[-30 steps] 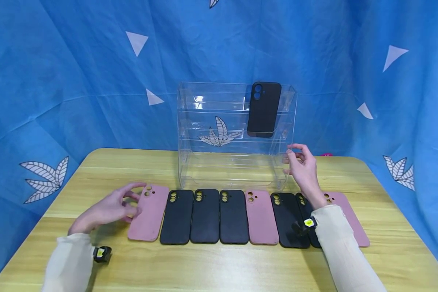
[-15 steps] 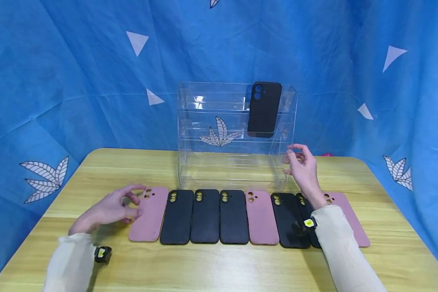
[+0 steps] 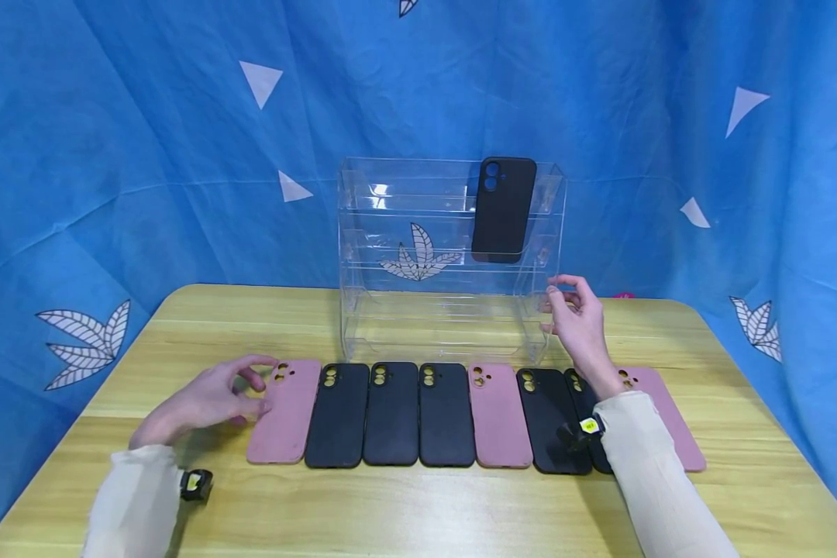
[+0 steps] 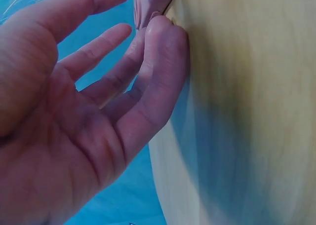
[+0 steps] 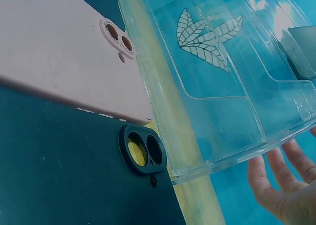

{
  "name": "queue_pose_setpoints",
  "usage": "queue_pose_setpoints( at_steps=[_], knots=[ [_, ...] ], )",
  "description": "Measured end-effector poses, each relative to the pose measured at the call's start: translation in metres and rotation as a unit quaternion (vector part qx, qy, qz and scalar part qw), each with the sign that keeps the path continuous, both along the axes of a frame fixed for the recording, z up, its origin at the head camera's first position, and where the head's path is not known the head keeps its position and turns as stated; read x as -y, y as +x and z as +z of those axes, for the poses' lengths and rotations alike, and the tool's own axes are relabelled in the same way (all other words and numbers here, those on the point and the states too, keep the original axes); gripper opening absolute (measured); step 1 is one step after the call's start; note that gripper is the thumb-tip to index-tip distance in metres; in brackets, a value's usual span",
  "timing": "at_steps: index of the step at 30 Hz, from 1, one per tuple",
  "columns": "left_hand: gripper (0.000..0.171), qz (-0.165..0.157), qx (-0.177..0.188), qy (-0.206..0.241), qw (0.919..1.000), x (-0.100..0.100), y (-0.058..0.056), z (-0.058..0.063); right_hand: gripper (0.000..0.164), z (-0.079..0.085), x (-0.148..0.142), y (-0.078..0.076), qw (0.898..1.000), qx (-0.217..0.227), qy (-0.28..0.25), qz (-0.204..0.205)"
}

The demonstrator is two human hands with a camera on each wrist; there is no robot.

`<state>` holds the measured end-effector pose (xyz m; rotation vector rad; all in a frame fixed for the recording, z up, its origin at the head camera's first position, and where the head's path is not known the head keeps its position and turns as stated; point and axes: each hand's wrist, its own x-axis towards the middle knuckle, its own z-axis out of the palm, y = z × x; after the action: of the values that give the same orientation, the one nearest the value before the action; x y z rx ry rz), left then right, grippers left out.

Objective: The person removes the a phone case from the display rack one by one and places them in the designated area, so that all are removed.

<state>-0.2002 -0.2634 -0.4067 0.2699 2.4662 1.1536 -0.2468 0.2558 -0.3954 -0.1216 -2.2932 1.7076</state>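
At the left end of a row of phone cases, my left hand [image 3: 216,395] touches the left edge of a pink phone case [image 3: 286,415], which lies on the table. Its thumb and index finger are spread along that edge, with the other fingers bent beneath; the left wrist view shows fingertips at the case's corner [image 4: 155,0]. My right hand [image 3: 579,322] is at the right side of a clear acrylic display rack [image 3: 442,345]. In the right wrist view, the fingers [image 5: 281,173] rest against the rack's outer side wall. A black phone case [image 3: 504,209] leans upright in the rack's upper right.
Several black phone cases [image 3: 338,415] lie side by side in front of the rack, with a pink case [image 3: 500,415] among them. Another pink case [image 3: 663,418] lies at the right end, partly under the right sleeve. A blue curtain [image 3: 181,194] hangs behind the wooden table [image 3: 418,511].
The leftmost pink case has slid slightly towards the near edge, and the left index finger has come down with it. The right hand has stayed at the rack's side.
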Motion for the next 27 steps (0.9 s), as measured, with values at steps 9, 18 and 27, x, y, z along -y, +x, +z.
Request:
queue_pose_setpoints(
  at_steps=[9, 18, 27],
  knots=[
    [0.064, 0.022, -0.058, 0.043, 0.9971, -0.005, -0.006, 0.010, 0.041, 0.001, 0.001, 0.000, 1.000, -0.003, 0.002, -0.002],
    [0.055, 0.045, -0.122, 0.099, 0.9866, -0.020, -0.009, 0.019, 0.036, -0.001, 0.000, 0.000, 1.000, -0.005, 0.003, -0.001],
    [0.048, 0.053, -0.164, 0.106, 0.9794, -0.038, -0.010, 0.031, 0.039, 0.000, 0.000, 0.001, 1.000, 0.001, 0.009, -0.002]
  ],
)
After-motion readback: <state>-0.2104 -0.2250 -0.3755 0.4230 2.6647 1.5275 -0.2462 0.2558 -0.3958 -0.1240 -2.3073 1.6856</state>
